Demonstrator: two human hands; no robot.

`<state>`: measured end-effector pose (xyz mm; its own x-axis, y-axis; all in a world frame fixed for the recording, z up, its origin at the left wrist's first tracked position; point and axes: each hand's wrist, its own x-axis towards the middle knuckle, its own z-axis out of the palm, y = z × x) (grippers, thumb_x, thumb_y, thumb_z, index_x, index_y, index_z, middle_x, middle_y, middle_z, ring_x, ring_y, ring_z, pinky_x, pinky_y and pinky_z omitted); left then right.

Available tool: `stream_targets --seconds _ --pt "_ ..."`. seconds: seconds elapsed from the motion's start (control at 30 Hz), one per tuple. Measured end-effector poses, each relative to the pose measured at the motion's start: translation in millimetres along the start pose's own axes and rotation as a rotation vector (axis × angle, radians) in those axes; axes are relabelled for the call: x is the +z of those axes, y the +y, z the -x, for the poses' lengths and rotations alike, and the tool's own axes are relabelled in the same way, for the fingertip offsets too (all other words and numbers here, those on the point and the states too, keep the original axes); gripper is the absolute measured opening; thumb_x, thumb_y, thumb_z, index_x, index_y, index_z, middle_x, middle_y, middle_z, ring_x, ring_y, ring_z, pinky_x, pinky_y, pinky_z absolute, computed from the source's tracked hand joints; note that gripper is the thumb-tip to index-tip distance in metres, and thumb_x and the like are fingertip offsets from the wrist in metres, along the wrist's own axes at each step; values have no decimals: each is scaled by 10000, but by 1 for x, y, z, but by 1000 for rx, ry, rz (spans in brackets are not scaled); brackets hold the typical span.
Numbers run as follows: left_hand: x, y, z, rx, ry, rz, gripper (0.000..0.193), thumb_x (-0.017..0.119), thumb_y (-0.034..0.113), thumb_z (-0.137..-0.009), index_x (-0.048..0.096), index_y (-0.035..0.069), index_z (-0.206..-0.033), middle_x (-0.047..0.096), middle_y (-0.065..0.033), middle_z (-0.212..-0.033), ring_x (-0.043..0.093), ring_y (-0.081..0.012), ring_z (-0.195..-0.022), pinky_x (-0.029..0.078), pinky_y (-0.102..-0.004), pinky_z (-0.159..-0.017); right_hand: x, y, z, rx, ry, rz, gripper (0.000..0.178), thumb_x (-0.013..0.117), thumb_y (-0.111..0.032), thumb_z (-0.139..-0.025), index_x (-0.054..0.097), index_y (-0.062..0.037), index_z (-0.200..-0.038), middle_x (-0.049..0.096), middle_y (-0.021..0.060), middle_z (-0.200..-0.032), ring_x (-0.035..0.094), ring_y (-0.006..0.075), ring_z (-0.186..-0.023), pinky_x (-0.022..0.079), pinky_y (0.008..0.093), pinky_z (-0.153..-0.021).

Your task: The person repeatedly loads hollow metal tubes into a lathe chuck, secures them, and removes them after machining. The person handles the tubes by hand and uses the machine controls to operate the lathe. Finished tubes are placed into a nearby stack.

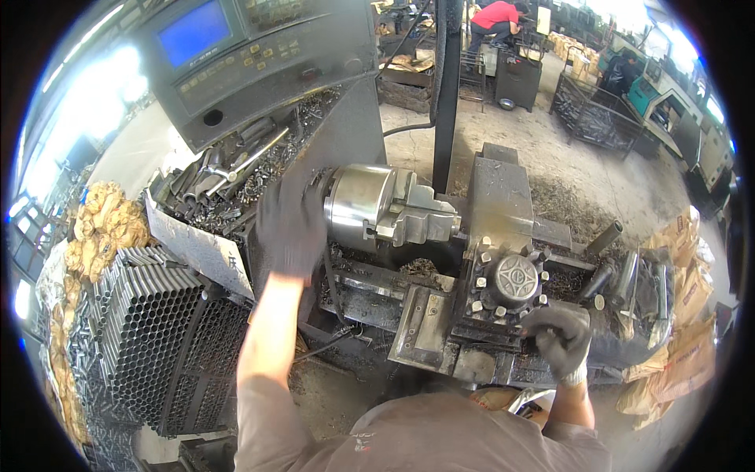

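My left hand (pixel 289 224), in a dark glove, is smeared by motion just left of the lathe's shiny chuck (pixel 358 200). Its fingers cannot be made out. The chuck's stepped jaws (pixel 421 216) face right, with no workpiece visible between them. Beside the tool post (pixel 513 282), at its lower right, is my right hand (pixel 562 338) in a grey glove. Its fingers are curled closed, and whatever they may hold is hidden. Square-headed bolts ring the post's round cap. Below the jaws lies the flat slide (pixel 425 322) of the carriage.
A stack of metal tubes (pixel 157 338) stands at the left. Above it, a tray (pixel 197 244) holds tools and shavings under a control panel (pixel 259 63). Bars and tools (pixel 629 291) lie at the right by brown paper sacks (pixel 680 346). A person in red (pixel 497 17) works far off.
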<state>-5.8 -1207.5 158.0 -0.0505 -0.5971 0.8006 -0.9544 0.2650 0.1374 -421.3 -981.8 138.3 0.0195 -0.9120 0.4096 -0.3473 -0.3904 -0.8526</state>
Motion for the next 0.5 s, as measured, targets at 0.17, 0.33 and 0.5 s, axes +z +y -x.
stream_targets --seconds 0.17,0.33,0.5 --pt "65 22 -156 -135 -281 -281 695 547 353 -1058 314 146 -1678 660 -300 -1376 674 -468 -1247 480 -598 -1102 -4 5 17 182 -90 -131 390 639 93 -812 749 49 -1184 793 171 -1086 782 207 -928 646 336 -817" --pt "66 31 -163 -146 -281 -176 772 554 385 -1056 218 177 -1720 717 -285 -1284 721 -508 -1095 539 -608 -1011 1 4 34 225 -267 -97 376 746 36 -857 754 7 -1232 796 138 -1065 783 197 -943 628 339 -847" --pt "25 28 90 124 -245 -84 604 602 437 -1043 477 137 -1553 729 -254 -1235 730 -436 -1066 582 -539 -922 51 9 29 226 -535 -206 316 744 -13 -907 766 -32 -1222 796 112 -1124 772 217 -996 612 336 -884"
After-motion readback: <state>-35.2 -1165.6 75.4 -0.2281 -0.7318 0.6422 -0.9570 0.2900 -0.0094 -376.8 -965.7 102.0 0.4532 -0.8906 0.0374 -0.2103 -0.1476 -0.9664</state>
